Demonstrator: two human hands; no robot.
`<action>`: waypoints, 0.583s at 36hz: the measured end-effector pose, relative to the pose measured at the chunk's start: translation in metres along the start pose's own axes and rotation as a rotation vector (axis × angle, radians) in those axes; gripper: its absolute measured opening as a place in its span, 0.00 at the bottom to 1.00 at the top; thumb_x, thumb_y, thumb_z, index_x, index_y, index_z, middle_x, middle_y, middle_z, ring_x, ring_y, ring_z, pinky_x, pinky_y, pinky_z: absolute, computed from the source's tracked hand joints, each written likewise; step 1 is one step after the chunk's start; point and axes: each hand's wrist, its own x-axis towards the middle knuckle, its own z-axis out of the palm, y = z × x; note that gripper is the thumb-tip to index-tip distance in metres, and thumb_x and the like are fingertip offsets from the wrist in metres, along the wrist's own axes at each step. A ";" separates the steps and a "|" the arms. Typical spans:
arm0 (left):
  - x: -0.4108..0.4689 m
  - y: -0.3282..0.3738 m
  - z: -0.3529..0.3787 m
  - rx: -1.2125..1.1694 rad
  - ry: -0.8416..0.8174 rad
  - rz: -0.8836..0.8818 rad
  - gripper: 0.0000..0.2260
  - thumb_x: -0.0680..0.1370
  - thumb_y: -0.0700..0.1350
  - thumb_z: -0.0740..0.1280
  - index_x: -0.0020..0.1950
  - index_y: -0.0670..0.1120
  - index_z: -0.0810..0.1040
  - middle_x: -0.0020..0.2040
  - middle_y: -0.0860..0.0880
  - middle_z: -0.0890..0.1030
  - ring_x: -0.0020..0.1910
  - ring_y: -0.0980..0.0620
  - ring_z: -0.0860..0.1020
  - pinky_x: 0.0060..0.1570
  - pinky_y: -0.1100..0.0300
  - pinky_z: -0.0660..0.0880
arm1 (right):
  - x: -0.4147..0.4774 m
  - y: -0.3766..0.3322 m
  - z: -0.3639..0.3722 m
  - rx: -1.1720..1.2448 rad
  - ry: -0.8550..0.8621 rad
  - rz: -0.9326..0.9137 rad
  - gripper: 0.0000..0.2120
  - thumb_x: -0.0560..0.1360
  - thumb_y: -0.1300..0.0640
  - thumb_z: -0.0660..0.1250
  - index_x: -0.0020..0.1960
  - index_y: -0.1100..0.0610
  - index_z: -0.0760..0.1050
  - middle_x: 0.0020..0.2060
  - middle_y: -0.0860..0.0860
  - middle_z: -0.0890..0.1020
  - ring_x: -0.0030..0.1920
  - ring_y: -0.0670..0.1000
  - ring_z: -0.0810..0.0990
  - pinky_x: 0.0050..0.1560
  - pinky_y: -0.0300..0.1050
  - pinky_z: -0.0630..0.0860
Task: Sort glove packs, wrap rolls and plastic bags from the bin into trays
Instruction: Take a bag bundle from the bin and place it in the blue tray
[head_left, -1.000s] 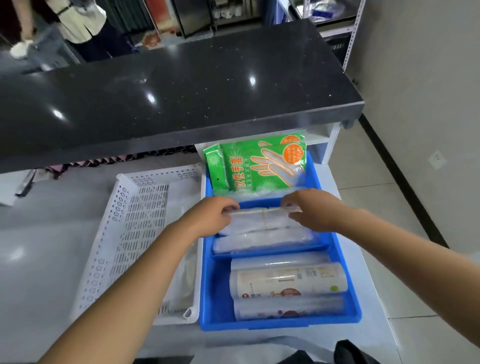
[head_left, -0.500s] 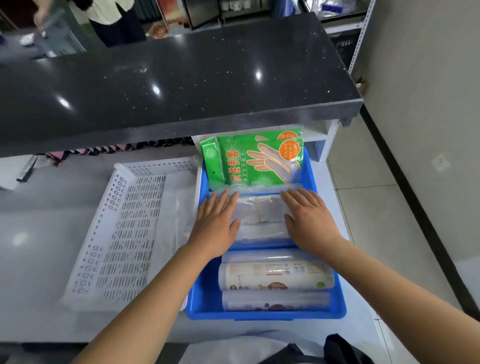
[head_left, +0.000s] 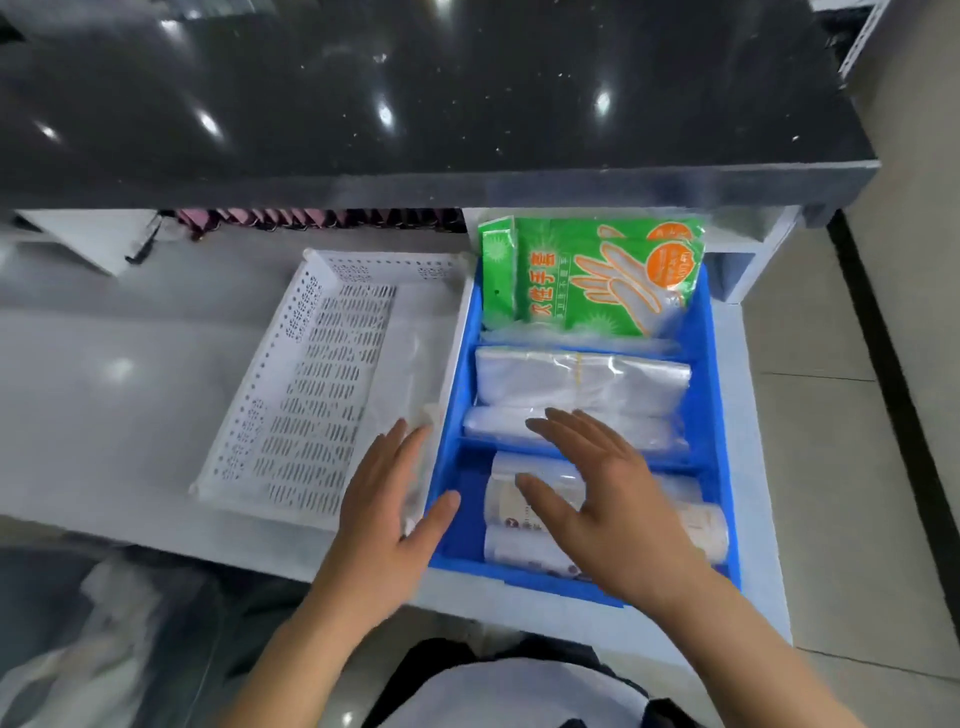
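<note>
A blue divided tray (head_left: 719, 395) holds green glove packs (head_left: 592, 280) standing in its far compartment. Clear plastic bags (head_left: 582, 379) lie folded in the middle one, and wrap rolls (head_left: 698, 525) fill the near one. My right hand (head_left: 608, 499) hovers open, fingers spread, over the near and middle compartments and hides part of the rolls. My left hand (head_left: 387, 499) is open over the seam between the blue tray and the white perforated bin (head_left: 317, 384). A thin clear plastic sheet (head_left: 410, 364) lies along the bin's right side.
A black stone counter (head_left: 415, 104) overhangs the back of the white work surface (head_left: 104, 395). The floor drops away to the right of the blue tray. Dark clothing and a pale bag show at the bottom edge.
Both hands let go of the plastic bags, pressed them flat in the middle compartment, then drew back toward me. The left hand has shifted left to the bin's edge.
</note>
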 end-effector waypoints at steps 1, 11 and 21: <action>-0.011 -0.005 -0.003 -0.018 0.022 -0.034 0.30 0.75 0.63 0.61 0.76 0.67 0.56 0.79 0.65 0.52 0.77 0.66 0.48 0.76 0.55 0.52 | -0.001 -0.003 0.007 0.005 -0.026 -0.019 0.25 0.76 0.44 0.65 0.72 0.46 0.69 0.73 0.44 0.69 0.76 0.47 0.59 0.75 0.50 0.59; -0.080 -0.057 -0.034 -0.072 0.177 -0.272 0.31 0.77 0.58 0.66 0.77 0.64 0.56 0.79 0.64 0.50 0.78 0.64 0.47 0.77 0.50 0.53 | 0.018 -0.061 0.061 -0.080 -0.308 -0.256 0.25 0.76 0.43 0.66 0.72 0.48 0.70 0.72 0.47 0.71 0.74 0.51 0.65 0.74 0.52 0.60; -0.177 -0.151 -0.102 -0.205 0.360 -0.386 0.29 0.77 0.63 0.63 0.76 0.68 0.54 0.77 0.68 0.51 0.78 0.62 0.49 0.76 0.45 0.57 | -0.018 -0.172 0.162 -0.136 -0.436 -0.383 0.23 0.76 0.42 0.65 0.69 0.46 0.72 0.66 0.42 0.75 0.68 0.45 0.72 0.69 0.47 0.66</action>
